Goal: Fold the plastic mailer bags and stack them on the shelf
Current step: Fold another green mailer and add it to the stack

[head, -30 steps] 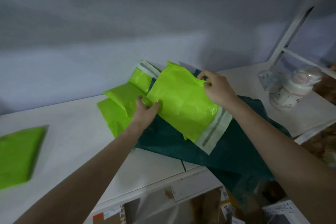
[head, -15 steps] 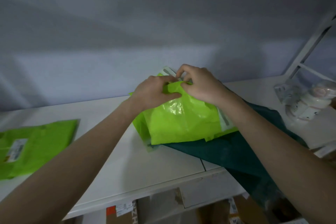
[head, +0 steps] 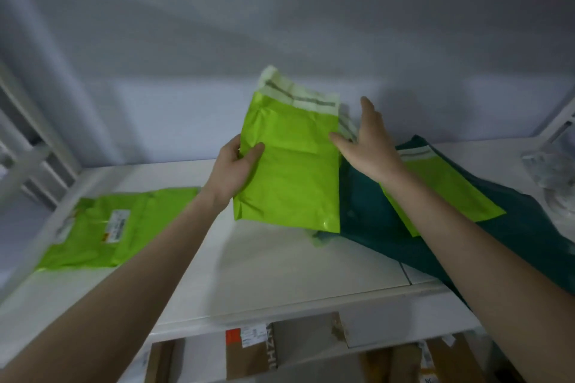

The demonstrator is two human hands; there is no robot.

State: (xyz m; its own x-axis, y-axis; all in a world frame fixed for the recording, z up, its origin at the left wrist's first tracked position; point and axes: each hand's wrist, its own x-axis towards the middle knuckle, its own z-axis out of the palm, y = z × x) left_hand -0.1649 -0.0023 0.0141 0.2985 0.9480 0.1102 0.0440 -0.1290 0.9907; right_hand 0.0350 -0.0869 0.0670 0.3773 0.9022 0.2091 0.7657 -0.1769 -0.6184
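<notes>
Nearest, cardboard boxes (head: 249, 351) are seen under the white shelf (head: 280, 274). On the shelf at the left a stack (head: 105, 227) of green mailers is laid flat. Half a second ago a green mailer (head: 289, 171) was bunched under both hands over the dark green bag (head: 466, 227); it has since been lifted and is now held upright, flattened, above the shelf. It is gripped at its left edge by the left hand (head: 231, 169), thumb in front. The right hand (head: 367, 143) has been released, fingers spread, thumb touching the right edge. Another mailer (head: 441, 193) is left on the dark bag. The fold seems finished; a move to the stack is judged next.
</notes>
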